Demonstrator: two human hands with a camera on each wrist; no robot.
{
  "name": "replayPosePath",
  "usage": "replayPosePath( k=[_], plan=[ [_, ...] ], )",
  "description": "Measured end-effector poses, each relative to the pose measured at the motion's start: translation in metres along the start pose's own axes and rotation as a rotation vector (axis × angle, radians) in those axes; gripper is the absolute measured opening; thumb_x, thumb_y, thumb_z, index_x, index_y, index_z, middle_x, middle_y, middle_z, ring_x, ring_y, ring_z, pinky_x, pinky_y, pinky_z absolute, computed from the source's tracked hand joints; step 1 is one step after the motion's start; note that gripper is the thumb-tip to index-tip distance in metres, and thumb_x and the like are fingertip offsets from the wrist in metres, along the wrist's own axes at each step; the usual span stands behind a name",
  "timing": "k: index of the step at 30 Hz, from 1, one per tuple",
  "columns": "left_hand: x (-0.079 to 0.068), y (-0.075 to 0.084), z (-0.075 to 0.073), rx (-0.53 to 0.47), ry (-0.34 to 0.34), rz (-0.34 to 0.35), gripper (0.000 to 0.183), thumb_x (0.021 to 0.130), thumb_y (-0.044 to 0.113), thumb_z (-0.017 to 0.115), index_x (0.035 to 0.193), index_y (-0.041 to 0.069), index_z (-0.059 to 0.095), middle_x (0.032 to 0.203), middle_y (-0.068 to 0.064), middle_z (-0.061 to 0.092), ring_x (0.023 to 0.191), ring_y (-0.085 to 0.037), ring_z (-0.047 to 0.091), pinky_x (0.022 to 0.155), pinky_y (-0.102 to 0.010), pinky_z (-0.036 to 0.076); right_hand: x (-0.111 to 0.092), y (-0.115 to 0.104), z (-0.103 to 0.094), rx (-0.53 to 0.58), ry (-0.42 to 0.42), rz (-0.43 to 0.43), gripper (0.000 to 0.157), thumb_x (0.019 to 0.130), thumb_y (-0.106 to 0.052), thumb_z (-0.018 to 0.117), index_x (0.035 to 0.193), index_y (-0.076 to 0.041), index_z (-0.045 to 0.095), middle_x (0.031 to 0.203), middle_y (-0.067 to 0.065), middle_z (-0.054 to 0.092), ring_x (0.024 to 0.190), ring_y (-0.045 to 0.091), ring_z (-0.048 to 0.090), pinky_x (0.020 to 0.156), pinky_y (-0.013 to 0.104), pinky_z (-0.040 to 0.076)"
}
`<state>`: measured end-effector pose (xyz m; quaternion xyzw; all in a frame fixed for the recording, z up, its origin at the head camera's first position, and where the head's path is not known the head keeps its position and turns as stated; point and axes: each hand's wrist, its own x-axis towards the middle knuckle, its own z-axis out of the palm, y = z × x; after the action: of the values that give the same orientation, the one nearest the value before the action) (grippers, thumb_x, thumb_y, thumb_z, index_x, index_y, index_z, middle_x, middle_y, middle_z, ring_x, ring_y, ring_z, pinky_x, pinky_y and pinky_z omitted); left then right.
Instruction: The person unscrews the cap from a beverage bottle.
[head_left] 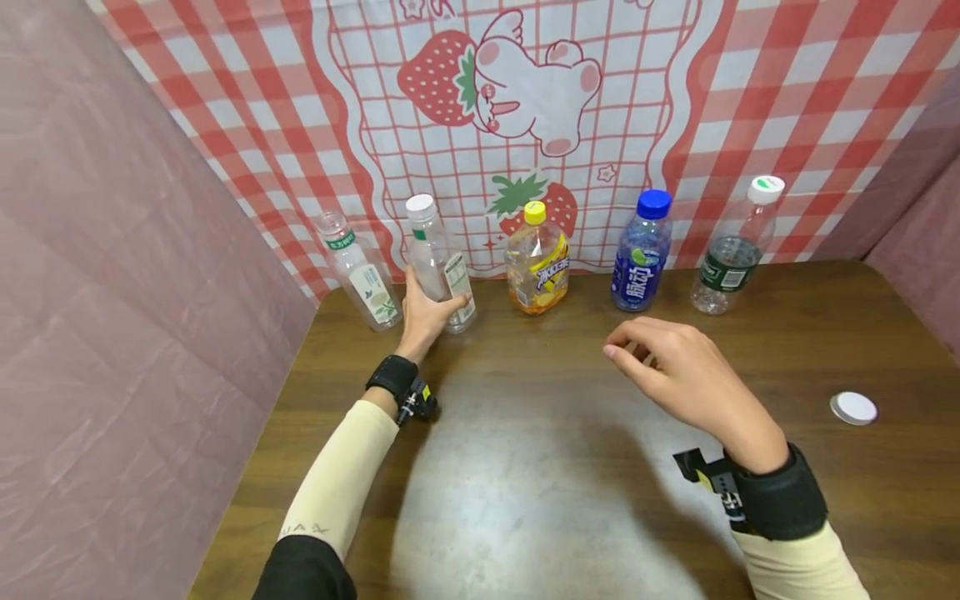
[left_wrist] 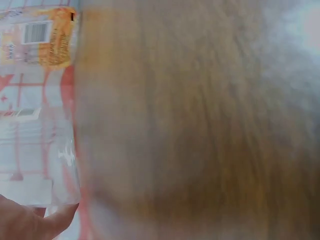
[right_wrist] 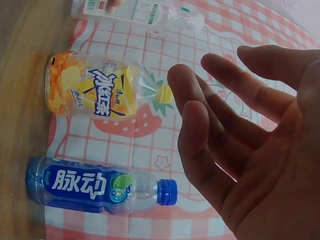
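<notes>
Sleeves point(head_left: 341, 471) overhang wood point(head_left: 540, 500) before checked cloth point(head_left: 795, 100), left hand point(head_left: 424, 315) gripping bottle point(head_left: 432, 250), right hand point(head_left: 686, 379) relaxed.

- In your head view, glare whitens the tabletop point(head_left: 480, 508); a soft shadow falls below your right hand point(head_left: 678, 375).
- Your left wrist view is blurred, with glare at upper right.
- Your right wrist view shows that hand dim against brighter cloth point(right_wrist: 137, 146).

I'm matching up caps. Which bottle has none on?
The head view's leftmost bottle: its mouth is bare. The others wear a white cap, yellow cap, blue cap and green-marked cap.
</notes>
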<state>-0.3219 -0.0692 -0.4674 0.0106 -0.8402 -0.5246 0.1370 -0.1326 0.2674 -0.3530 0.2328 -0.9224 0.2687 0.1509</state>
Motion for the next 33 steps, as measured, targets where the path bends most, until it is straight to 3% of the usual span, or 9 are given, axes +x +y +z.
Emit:
replayPosePath(
  k=[5, 13, 16, 19, 23, 26, 29, 33],
  plan=[
    [-0.01, 0.014, -0.014, 0.009, -0.106, 0.052, 0.106, 0.068, 0.034, 0.091, 0.156, 0.025, 0.033, 0.141, -0.014, 0.061, 0.123, -0.034, 0.061, 0.103, -0.052, 0.05, 0.001, -0.002, 0.001, -0.009, -0.018, -0.003, 0.008, 0.099, -0.02, 0.068, 0.1, -0.017, 0.075, 0.088, -0.006, 0.073, 0.077, 0.007, 0.066, 0.066, 0.03, 0.052],
    [-0.033, 0.044, -0.038, 0.022, -0.321, 0.199, 0.109, 0.066, 0.027, 0.092, 0.158, 0.02, 0.032, 0.14, -0.016, 0.06, 0.125, -0.034, 0.06, 0.105, -0.054, 0.049, 0.002, -0.004, 0.004, -0.052, -0.029, 0.0, 0.008, 0.099, -0.021, 0.068, 0.101, -0.017, 0.075, 0.088, -0.005, 0.074, 0.076, 0.008, 0.067, 0.065, 0.031, 0.052],
    [-0.049, 0.058, -0.044, 0.059, -0.375, 0.272, 0.106, 0.063, 0.023, 0.092, 0.154, 0.021, 0.037, 0.136, -0.014, 0.063, 0.121, -0.033, 0.063, 0.102, -0.052, 0.052, 0.001, -0.007, 0.004, -0.068, 0.001, -0.009, 0.008, 0.099, -0.021, 0.069, 0.101, -0.017, 0.075, 0.088, -0.005, 0.074, 0.076, 0.008, 0.067, 0.064, 0.031, 0.051],
    [-0.063, 0.073, -0.044, 0.138, -0.409, 0.396, 0.102, 0.059, 0.019, 0.094, 0.148, 0.021, 0.044, 0.134, -0.01, 0.065, 0.119, -0.03, 0.064, 0.099, -0.05, 0.054, -0.001, -0.011, 0.002, -0.096, 0.056, 0.003, 0.008, 0.099, -0.023, 0.068, 0.101, -0.019, 0.075, 0.087, -0.006, 0.073, 0.074, 0.007, 0.066, 0.061, 0.029, 0.049],
    [-0.081, 0.088, -0.033, 0.286, -0.412, 0.593, 0.103, 0.056, 0.021, 0.097, 0.147, 0.026, 0.049, 0.133, -0.004, 0.064, 0.116, -0.024, 0.064, 0.093, -0.047, 0.056, -0.004, -0.017, -0.002, -0.127, 0.156, 0.071, 0.016, 0.104, -0.03, 0.061, 0.102, -0.02, 0.073, 0.082, -0.007, 0.066, 0.068, 0.01, 0.058, 0.058, 0.03, 0.042],
    [-0.095, 0.094, -0.024, 0.394, -0.374, 0.69, 0.103, 0.057, 0.027, 0.096, 0.149, 0.03, 0.05, 0.129, -0.002, 0.064, 0.11, -0.022, 0.063, 0.087, -0.048, 0.057, -0.005, -0.021, -0.004, -0.116, 0.229, 0.107, 0.024, 0.106, -0.034, 0.055, 0.104, -0.017, 0.071, 0.077, -0.004, 0.064, 0.064, 0.012, 0.057, 0.056, 0.032, 0.04],
    [-0.107, 0.095, -0.016, 0.475, -0.312, 0.733, 0.101, 0.057, 0.029, 0.095, 0.148, 0.031, 0.051, 0.125, -0.002, 0.063, 0.108, -0.024, 0.063, 0.088, -0.05, 0.054, -0.005, -0.024, -0.004, -0.127, 0.275, 0.134, 0.034, 0.107, -0.041, 0.051, 0.098, -0.014, 0.069, 0.068, -0.002, 0.062, 0.059, 0.015, 0.056, 0.053, 0.032, 0.037],
    [-0.119, 0.095, -0.006, 0.538, -0.24, 0.757, 0.099, 0.058, 0.029, 0.093, 0.148, 0.033, 0.052, 0.124, -0.002, 0.062, 0.111, -0.028, 0.063, 0.09, -0.053, 0.051, -0.006, -0.024, -0.001, -0.196, 0.304, 0.216, 0.045, 0.103, -0.052, 0.051, 0.078, -0.017, 0.059, 0.056, -0.002, 0.05, 0.053, 0.018, 0.047, 0.05, 0.034, 0.029]
  ],
)
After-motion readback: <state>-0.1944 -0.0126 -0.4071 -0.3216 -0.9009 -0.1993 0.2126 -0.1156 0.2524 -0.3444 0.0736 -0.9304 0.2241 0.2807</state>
